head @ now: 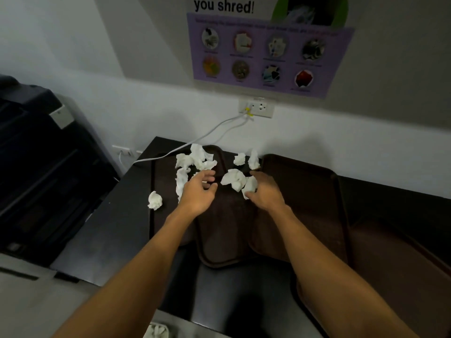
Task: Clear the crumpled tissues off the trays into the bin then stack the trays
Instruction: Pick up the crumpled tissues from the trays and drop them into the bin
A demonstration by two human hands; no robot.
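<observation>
Several dark brown trays lie overlapping on a black table: a middle tray (227,230), a left tray (161,181) partly under it, and a right tray (307,191). Crumpled white tissues are scattered over their far ends: a cluster (197,157) at the back left, two small ones (239,159) by the wall, a big one (233,178) in the middle. One tissue (155,200) lies at the left tray's edge. My left hand (199,191) hovers over the tissues with fingers spread and loosely bent. My right hand (262,190) curls its fingers round a tissue (250,186).
Another brown tray (400,264) lies at the far right. A white cable (195,142) runs from a wall socket (258,108) across the table's back corner. A black machine (36,154) stands left. A bin with tissues (157,331) shows at the bottom edge.
</observation>
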